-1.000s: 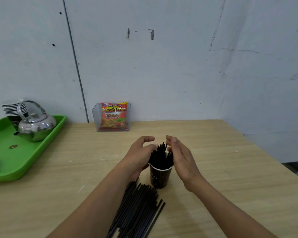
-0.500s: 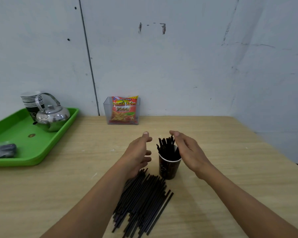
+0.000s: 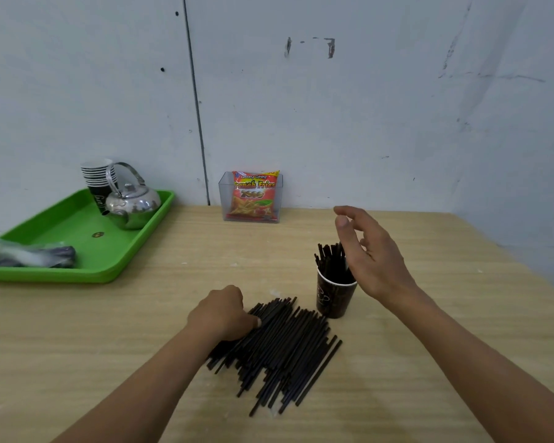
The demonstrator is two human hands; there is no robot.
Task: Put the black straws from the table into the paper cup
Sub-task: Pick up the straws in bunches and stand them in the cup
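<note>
A pile of black straws (image 3: 285,343) lies on the wooden table (image 3: 429,314) in front of me. Just right of its far end stands a dark paper cup (image 3: 331,298) with several black straws (image 3: 330,260) upright in it. My left hand (image 3: 221,311) is down on the near-left edge of the pile, its fingers curled onto some straws and its thumb lying on them; the fingertips are hidden. My right hand (image 3: 368,254) hovers beside and above the cup's right side, fingers relaxed and spread, holding nothing.
A green tray (image 3: 87,251) at the left holds a steel kettle (image 3: 131,203), a stack of paper cups (image 3: 96,177) and a plastic-wrapped bundle (image 3: 26,255). A clear box with a snack bag (image 3: 253,196) stands against the back wall. The table's right edge runs diagonally near the wall.
My left hand has left the cup and dropped onto the straw pile. My right hand has opened away from the cup and lifted a little. The view has shifted so that more of the table shows.
</note>
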